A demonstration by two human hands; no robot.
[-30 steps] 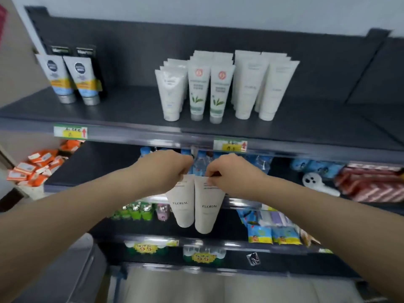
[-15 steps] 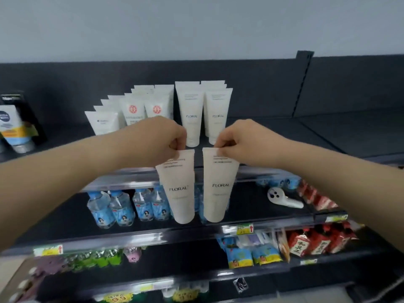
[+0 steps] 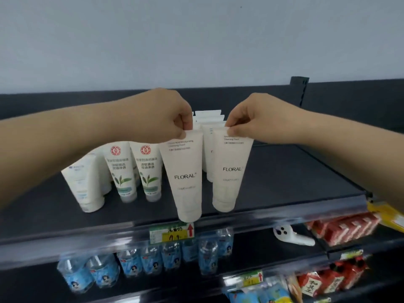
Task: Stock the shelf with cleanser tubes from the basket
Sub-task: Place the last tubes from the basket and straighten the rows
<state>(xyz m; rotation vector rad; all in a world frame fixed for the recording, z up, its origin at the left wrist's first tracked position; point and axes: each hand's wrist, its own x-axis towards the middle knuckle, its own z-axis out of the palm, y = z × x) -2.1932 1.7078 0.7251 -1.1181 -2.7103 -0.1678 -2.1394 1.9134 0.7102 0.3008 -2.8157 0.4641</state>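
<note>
Two FLORAL tubes, left tube (image 3: 185, 178) and right tube (image 3: 231, 169), hang pinched by the hands (image 3: 166, 114) (image 3: 253, 117); best lowered cap-down, upright, onto the top shelf (image 3: 284, 184).

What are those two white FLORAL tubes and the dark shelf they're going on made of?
FLORAL tubes: likely soft plastic with a matte off-white finish; the flat crimped top ends pinched in the left hand and right hand suggest it. Shelf: probably painted metal, dull dark grey, with a glossy clear price strip along its front edge.
</note>
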